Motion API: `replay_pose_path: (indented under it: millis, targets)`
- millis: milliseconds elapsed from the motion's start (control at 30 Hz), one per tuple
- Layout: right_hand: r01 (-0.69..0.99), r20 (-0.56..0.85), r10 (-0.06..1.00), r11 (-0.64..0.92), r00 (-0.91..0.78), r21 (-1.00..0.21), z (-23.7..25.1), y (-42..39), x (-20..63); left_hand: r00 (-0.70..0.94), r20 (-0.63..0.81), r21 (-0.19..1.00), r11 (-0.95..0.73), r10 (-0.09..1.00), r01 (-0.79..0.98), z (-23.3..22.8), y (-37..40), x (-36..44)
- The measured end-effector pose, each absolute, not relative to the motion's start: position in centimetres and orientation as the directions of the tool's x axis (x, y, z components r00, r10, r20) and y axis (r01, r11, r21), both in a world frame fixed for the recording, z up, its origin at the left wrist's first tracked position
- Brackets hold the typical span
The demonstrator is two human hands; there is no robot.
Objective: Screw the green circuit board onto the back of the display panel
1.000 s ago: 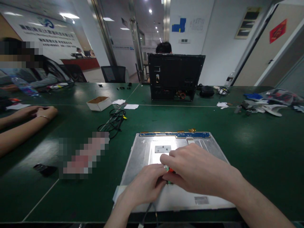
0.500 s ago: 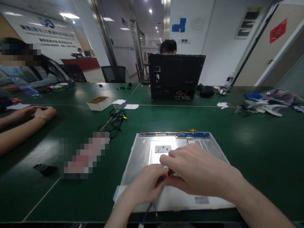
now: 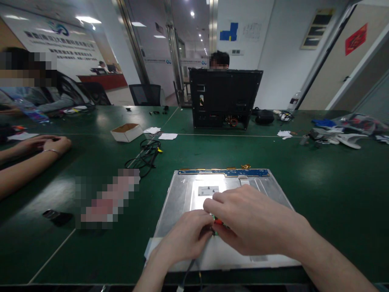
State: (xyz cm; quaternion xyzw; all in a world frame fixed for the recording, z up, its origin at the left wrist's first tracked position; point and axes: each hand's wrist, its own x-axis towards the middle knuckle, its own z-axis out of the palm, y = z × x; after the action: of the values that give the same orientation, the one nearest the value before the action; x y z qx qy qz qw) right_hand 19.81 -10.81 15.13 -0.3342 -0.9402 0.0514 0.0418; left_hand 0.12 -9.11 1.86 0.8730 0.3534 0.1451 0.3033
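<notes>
Two hands: both meet over the middle of a bare LCD panel (image 3: 182, 194) lying metal back up on the green bench (image 3: 319, 182).
Progress: the panel is out of any housing, its blue driver strip (image 3: 223, 172) exposed along the far edge; the work seems mid-way, with a small connector (image 3: 216, 221) (red and green bits showing between the fingers) being handled and cables (image 3: 187, 272) trailing off the near edge. Whether it is seated or freed I cannot tell.
Left hand (image 3: 185, 239): palm down, knuckles up, fingers curled inward and pinched on the small part from the left; forearm coming up from the near edge.
Right hand (image 3: 252, 221): arched over the panel from the right, index finger and thumb closed to a tight pinch on the same connector, other fingers folded loosely; wrist raised off the metal.
Connector position: just in front of the white label (image 3: 208, 190), near the panel's centre, touching both sets of fingertips.
Surroundings: a coiled black cable (image 3: 146, 156) and a small cardboard box (image 3: 127, 132) lie beyond to the left, a black PC case (image 3: 225, 97) stands further back, and another person's forearms (image 3: 30, 158) rest on the bench at the left.
</notes>
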Motion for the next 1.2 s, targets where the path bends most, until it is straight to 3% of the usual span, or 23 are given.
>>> replay_pose_path:
  millis: [333,567,733,1000,1200]
  targets:
    - [0.651,0.063,0.656,0.755,-0.752,-0.083,14.76,-10.57,19.82,0.725,0.058,0.632,-0.587,0.686,0.506,2.12,-9.14,0.33]
    - [0.621,0.030,0.630,0.772,-0.776,-0.138,15.26,-10.89,19.76,0.712,0.050,0.640,-0.570,0.700,0.516,2.04,-9.07,0.32]
    - [0.665,0.031,0.671,0.739,-0.741,-0.110,15.05,-10.78,19.76,0.724,0.055,0.647,-0.577,0.688,0.498,1.88,-9.11,0.34]
    - [0.622,0.024,0.629,0.772,-0.777,-0.133,15.16,-10.88,19.78,0.708,0.048,0.639,-0.566,0.705,0.520,2.19,-9.12,0.27]
    - [0.655,0.050,0.663,0.747,-0.747,-0.114,14.98,-10.83,19.92,0.703,0.049,0.629,-0.569,0.709,0.530,2.19,-9.26,0.36]
